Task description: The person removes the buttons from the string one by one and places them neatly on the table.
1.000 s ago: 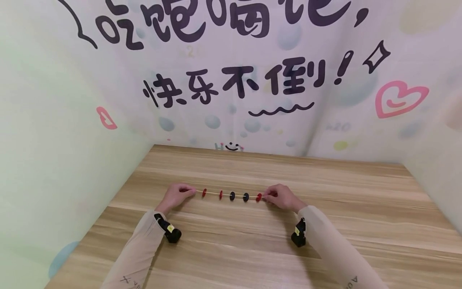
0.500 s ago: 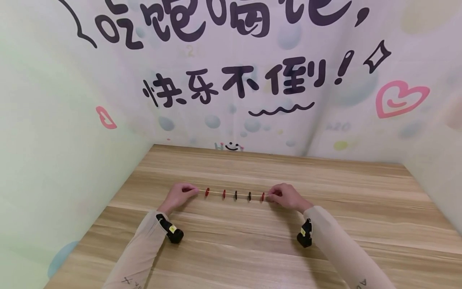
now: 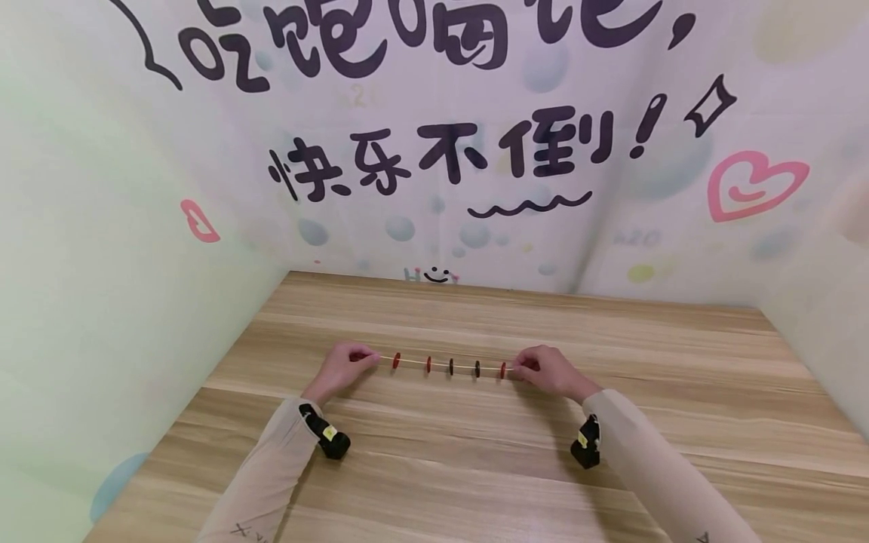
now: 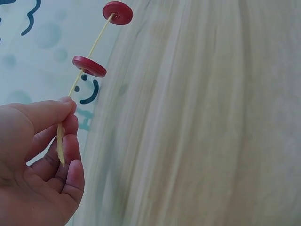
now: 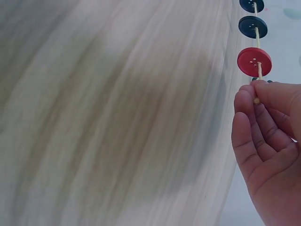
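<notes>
Five buttons [image 3: 451, 367]: head | three: right wrist | left fingers [image 4: 75, 178], right fingers [image 5: 242, 129]: pinching string [image 4: 99, 36]

The left hand [image 3: 342, 369] and right hand [image 3: 555, 373] sit farther right than a second ago, slightly wider apart; the string [image 3: 412, 362] has shifted with them, its black buttons [image 3: 451, 367] now nearly edge-on.

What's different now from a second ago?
The left hand and right hand have shifted to the person's right with the string, red buttons and black buttons; the black ones look more edge-on. Both hands still pinch the string near its ends; button order is unchanged.
</notes>
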`<state>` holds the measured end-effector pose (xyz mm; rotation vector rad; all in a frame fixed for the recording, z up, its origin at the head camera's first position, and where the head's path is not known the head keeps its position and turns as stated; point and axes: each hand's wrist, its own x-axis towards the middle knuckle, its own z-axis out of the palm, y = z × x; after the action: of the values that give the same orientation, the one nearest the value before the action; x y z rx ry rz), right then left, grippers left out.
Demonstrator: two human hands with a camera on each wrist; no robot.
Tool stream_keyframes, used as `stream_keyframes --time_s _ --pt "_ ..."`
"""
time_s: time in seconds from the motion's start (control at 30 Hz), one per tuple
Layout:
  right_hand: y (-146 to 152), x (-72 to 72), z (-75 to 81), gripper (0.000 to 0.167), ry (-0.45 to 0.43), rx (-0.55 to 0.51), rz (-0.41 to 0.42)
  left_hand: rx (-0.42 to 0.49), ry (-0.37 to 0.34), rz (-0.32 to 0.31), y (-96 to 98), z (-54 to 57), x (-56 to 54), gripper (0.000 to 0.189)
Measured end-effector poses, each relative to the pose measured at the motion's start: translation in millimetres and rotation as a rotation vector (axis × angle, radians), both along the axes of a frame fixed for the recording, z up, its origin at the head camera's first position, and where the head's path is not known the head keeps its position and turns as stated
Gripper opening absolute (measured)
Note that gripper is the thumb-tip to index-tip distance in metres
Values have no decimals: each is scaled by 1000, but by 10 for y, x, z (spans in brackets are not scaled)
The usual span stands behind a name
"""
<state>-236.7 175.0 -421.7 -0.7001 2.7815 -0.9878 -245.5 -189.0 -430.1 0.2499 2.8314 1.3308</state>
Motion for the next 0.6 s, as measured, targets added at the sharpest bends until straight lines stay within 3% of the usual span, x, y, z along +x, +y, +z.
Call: stream_keyframes --time_s 0.3,0.6 --pt "38 25 13 10 10 1 -13 27 -33 -2 61 27 28 17" --pt "132 36 -5 8 58 22 -3 -6 -36 -15 138 2 12 15"
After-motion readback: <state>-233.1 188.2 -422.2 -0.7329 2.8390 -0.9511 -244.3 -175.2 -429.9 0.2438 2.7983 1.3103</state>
